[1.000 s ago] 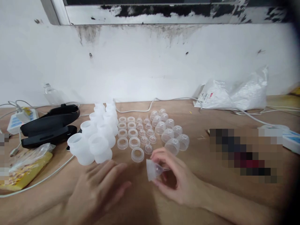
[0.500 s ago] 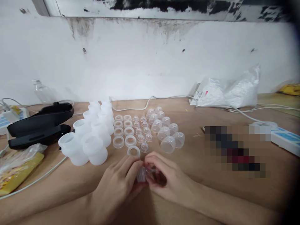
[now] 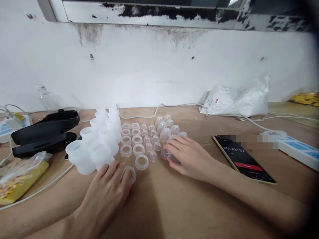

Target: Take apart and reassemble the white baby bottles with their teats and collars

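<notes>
My left hand [image 3: 111,186] is low over the table in front of the white bottles, its fingers curled round a translucent screw ring [image 3: 131,173]. Part of that ring is hidden by the fingers. On the right, my right hand [image 3: 185,154] grips a clear dome cap [image 3: 166,153] at the front of the cap group. Between the hands lies another loose ring [image 3: 142,162], with a clear bottle nipple [image 3: 153,156] just behind it. Several milky wide-necked bottles [image 3: 81,157] stand in two columns at left, beside two columns of rings [image 3: 126,150].
A black case [image 3: 45,132] and a yellow bag [image 3: 27,179] lie at far left. A phone with a running timer [image 3: 244,159] lies right of my right forearm, near a power strip [image 3: 299,151]. A white plastic bag [image 3: 239,99] and a cable [image 3: 157,111] are along the wall.
My hands were together at the middle over a small clear piece. They have parted: the left went left with a ring, the right went up and right to the dome caps.
</notes>
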Demonstrator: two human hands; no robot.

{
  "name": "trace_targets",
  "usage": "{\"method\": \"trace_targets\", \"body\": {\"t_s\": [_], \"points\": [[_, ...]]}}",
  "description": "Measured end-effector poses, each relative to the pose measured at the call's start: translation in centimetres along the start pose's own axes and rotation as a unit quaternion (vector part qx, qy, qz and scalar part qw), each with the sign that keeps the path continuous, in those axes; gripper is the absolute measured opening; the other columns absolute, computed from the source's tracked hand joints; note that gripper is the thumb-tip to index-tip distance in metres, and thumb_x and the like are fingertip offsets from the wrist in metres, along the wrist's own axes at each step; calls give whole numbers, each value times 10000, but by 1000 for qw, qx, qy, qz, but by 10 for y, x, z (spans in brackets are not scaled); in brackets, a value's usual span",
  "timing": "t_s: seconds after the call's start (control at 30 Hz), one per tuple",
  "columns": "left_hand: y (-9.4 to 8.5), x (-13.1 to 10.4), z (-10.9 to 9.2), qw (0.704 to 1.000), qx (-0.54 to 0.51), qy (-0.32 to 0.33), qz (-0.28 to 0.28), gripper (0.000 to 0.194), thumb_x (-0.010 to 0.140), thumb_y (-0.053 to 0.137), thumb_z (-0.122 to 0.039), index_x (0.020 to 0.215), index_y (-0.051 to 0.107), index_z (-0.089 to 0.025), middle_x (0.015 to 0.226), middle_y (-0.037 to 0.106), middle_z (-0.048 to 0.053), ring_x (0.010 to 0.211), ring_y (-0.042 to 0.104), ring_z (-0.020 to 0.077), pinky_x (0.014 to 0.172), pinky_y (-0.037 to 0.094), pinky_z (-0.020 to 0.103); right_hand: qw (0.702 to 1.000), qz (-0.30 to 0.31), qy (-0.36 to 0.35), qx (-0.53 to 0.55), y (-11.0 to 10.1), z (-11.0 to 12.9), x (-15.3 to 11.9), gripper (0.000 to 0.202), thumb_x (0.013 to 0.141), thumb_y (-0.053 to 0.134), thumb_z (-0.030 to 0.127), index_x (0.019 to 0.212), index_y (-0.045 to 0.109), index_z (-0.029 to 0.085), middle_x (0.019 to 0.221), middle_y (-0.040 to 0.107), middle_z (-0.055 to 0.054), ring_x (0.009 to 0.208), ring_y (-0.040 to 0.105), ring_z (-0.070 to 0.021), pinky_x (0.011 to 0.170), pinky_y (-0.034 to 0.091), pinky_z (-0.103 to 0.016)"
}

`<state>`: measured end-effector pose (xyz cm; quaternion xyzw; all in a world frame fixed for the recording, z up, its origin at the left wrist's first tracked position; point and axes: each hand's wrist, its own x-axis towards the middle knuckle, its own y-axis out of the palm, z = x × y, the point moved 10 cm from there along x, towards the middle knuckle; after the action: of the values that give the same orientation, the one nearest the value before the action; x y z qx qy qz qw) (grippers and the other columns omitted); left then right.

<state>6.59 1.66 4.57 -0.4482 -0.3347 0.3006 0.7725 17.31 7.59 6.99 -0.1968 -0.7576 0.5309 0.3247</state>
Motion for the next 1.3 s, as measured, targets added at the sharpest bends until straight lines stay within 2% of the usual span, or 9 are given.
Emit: {"method": "trace_targets", "body": {"t_s": [0.23, 0.47, 0.6, 0.7, 0.8, 0.87, 1.0, 1.13, 1.3], "points": [[7, 16, 5, 998, 32, 2, 55, 220, 727, 456, -11, 793, 611, -153, 817, 638, 70, 771, 570, 239, 625, 438, 345, 996, 63, -38, -58, 25, 12, 17, 136, 737, 496, 235, 732, 591, 139, 753, 609, -73, 768, 499, -214, 702, 290, -336], [13, 26, 4, 999, 8, 5, 44, 184, 727, 499, -22, 810, 616, -137, 790, 647, 61, 747, 585, 233, 605, 442, 331, 995, 79, -25, -47, 32, 10, 18, 126, 751, 484, 229, 738, 582, 151, 752, 616, -69, 765, 509, -211, 697, 288, -330], [-12, 24, 13, 1000, -25, -7, -2, 156, 734, 534, -79, 834, 605, -176, 812, 651, 37, 747, 584, 217, 624, 440, 325, 996, 72, -21, -39, 28, 9, 18, 146, 759, 490, 250, 778, 593, 149, 778, 612, -75, 783, 525, -221, 711, 321, -348], [-59, 17, 58, 988, -97, -69, -98, 167, 785, 513, -306, 922, 580, -239, 870, 644, 2, 759, 581, 183, 653, 438, 296, 1000, 24, -11, -7, 11, 5, 18, 201, 788, 475, 278, 880, 600, 150, 866, 609, -81, 848, 531, -228, 769, 341, -373], [-78, 7, 152, 949, -95, -274, -124, 267, 766, 454, -463, 859, 602, -261, 740, 626, -14, 542, 536, 142, 553, 420, 276, 997, -36, 22, 71, -13, -7, 27, 228, 816, 450, 272, 961, 583, 157, 952, 609, -71, 895, 540, -211, 811, 363, -366], [-60, 11, 206, 928, -111, -346, -80, 292, 783, 413, -420, 921, 594, -238, 766, 621, -1, 600, 542, 150, 647, 432, 315, 987, -54, 54, 139, -21, -20, 46, 239, 816, 453, 264, 987, 573, 149, 974, 615, -70, 896, 551, -195, 804, 393, -339], [32, 43, 260, 881, -292, -365, 69, 468, 695, 464, -257, 1111, 484, -45, 1030, 586, 122, 757, 582, 173, 715, 468, 298, 958, 16, 116, 261, 0, -38, 120, 304, 801, 475, 185, 1096, 505, 115, 1046, 598, -80, 911, 558, -147, 784, 431, -247], [88, 69, 266, 854, -374, -339, 121, 453, 601, 493, -204, 1030, 547, -66, 892, 653, 82, 756, 616, 173, 619, 497, 206, 958, 79, 115, 249, 35, -36, 197, 414, 748, 578, 186, 1126, 472, 54, 1048, 582, -131, 899, 567, -195, 751, 455, -274], [105, 78, 261, 844, -414, -311, 138, 388, 532, 513, -210, 900, 608, -130, 763, 673, 30, 747, 617, 208, 565, 489, 213, 963, 141, 54, 223, 79, -11, 239, 296, 836, 490, 292, 1086, 504, 136, 1076, 535, -68, 912, 550, -187, 757, 468, -373]]}}
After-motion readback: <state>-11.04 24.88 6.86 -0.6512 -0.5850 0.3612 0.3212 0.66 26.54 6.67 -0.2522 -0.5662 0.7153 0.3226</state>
